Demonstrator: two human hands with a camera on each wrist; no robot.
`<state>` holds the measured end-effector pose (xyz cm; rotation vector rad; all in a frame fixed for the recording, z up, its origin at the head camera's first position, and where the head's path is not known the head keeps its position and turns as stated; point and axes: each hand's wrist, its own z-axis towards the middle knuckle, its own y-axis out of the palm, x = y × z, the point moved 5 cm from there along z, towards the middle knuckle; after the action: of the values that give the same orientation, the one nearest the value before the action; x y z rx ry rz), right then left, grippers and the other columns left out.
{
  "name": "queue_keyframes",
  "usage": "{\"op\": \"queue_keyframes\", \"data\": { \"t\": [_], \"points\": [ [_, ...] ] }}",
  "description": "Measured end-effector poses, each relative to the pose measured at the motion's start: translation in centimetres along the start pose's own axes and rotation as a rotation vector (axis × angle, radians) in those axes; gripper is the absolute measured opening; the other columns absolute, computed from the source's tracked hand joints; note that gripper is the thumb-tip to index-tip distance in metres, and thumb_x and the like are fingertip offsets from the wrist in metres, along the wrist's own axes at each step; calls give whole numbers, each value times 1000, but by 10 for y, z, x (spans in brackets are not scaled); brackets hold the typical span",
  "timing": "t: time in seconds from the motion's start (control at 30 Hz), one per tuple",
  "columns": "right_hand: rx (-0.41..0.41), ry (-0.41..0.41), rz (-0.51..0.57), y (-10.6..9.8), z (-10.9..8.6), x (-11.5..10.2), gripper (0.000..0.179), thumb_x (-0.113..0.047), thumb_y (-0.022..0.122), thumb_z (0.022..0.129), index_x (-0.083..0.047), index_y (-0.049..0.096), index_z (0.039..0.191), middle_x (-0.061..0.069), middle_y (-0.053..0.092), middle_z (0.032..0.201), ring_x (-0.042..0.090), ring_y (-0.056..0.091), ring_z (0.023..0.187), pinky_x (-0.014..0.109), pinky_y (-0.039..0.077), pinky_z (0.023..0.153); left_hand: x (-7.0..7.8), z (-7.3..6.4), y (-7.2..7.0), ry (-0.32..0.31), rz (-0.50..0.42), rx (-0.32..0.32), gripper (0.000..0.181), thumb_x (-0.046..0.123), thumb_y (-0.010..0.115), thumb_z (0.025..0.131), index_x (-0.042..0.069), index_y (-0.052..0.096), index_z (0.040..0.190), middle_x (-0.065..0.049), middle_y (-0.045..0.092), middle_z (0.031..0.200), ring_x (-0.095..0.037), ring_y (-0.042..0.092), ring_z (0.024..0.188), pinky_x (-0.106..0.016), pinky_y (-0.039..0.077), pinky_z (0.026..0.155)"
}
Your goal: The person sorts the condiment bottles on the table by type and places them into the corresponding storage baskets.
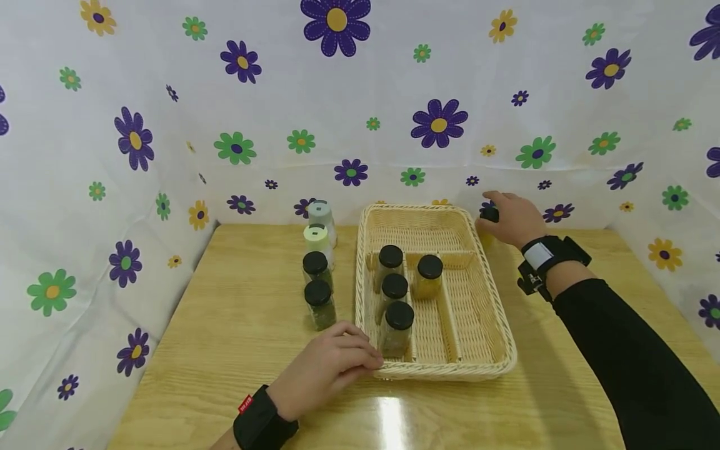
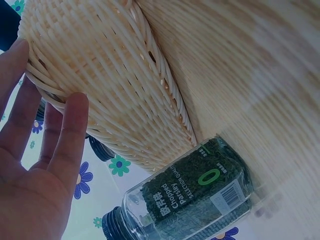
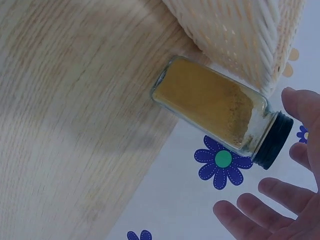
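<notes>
My left hand (image 1: 329, 362) touches the front left corner of the wicker basket (image 1: 444, 370), its relaxed fingers at the woven rim. A parsley jar (image 2: 195, 192) stands beside that corner. At the basket's far right, my right hand (image 1: 514, 219) reaches to a black-lidded jar of yellow-brown powder (image 3: 210, 102). Its thumb and fingers are spread around the black lid (image 3: 272, 140) without closing on it. Inside the basket, several black-lidded jars line the left compartment, the front one (image 1: 398, 328) nearest me. Another yellow powder jar (image 1: 429, 281) stands in the middle compartment.
Left of the basket runs a row of jars: two dark green ones, a light-green-lidded one (image 1: 316, 237) and a pale-blue-lidded one (image 1: 320, 212). Dividers (image 1: 450, 319) split the basket. A flowered cloth (image 1: 270, 94) hangs behind the wooden table (image 1: 247, 312).
</notes>
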<state>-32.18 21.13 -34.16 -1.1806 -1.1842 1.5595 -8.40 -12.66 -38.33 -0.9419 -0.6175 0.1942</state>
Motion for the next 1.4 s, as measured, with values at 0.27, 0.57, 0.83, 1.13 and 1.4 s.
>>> {"op": "queue_keyframes", "data": {
  "t": [0.27, 0.57, 0.83, 1.13, 1.4],
  "points": [
    [-36, 31, -2, 2, 9, 2, 64, -33, 67, 92, -4, 48, 145, 29, 53, 139, 49, 51, 125, 63, 43, 104, 2, -1, 0, 0, -2, 4, 16, 15, 73, 91, 23, 77, 104, 15, 71, 108, -9, 56, 109, -25, 49, 96],
    [-72, 30, 6, 5, 16, 2, 57, -34, 65, 93, -3, 53, 140, 28, 60, 130, 46, 57, 115, 61, 48, 99, 1, 0, 1, -5, 12, 1, 16, 16, 73, 91, 24, 76, 104, 16, 71, 108, -9, 56, 109, -26, 49, 96],
    [-67, 46, 39, 9, 12, 3, 48, -31, 66, 91, 0, 61, 128, 26, 66, 117, 41, 61, 100, 57, 53, 91, 0, -2, 2, 1, -6, -1, 16, 16, 72, 92, 24, 76, 105, 16, 70, 109, -9, 56, 110, -25, 49, 97],
    [-67, 41, 56, 2, 11, -5, 37, -24, 67, 90, 1, 66, 118, 23, 68, 109, 38, 59, 92, 53, 54, 86, 0, 0, -1, 6, 7, 5, 16, 15, 73, 92, 24, 76, 104, 15, 71, 109, -9, 56, 110, -25, 48, 97],
    [-99, -8, 55, -2, 2, -9, 31, -24, 73, 88, -2, 69, 108, 18, 69, 101, 33, 59, 87, 48, 53, 80, 2, 0, -1, 12, 10, 0, 16, 15, 72, 92, 23, 76, 105, 14, 71, 109, -10, 56, 109, -26, 48, 98]
  ]
}}
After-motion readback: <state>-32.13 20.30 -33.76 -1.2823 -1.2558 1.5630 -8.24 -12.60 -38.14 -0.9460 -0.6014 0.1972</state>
